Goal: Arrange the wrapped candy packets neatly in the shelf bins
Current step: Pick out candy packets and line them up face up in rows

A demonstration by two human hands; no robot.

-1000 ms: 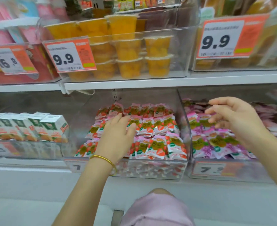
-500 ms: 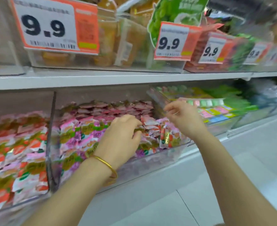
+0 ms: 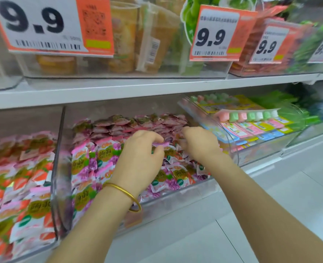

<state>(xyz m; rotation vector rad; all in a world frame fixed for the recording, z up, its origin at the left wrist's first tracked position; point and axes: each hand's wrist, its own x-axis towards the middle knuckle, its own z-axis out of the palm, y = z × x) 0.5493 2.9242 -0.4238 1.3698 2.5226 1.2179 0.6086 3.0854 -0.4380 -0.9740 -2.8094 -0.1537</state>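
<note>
A clear shelf bin (image 3: 59,168) in the middle of the lower shelf is full of pink-and-purple wrapped candy packets (image 3: 92,158). Both my hands are inside it. My left hand (image 3: 139,160), with a gold bangle on the wrist, has curled fingers that pinch a pink packet (image 3: 159,144). My right hand (image 3: 198,143) is just to the right of it, fingers bent down among the packets near the bin's right side; what they hold is hidden. A few orange-and-white packets (image 3: 181,175) lie mixed in at the front right of this bin.
The bin to the left holds orange strawberry candy packets (image 3: 14,186). To the right, a tilted clear bin (image 3: 251,154) holds pastel candy strips (image 3: 248,116). The upper shelf edge (image 3: 157,88) with 9.9 price tags (image 3: 217,35) hangs close above. White floor lies below right.
The view shifted right from the orange-candy bin to the purple one. My left hand moved across into it and now pinches a packet; my right hand drew in close beside it.
</note>
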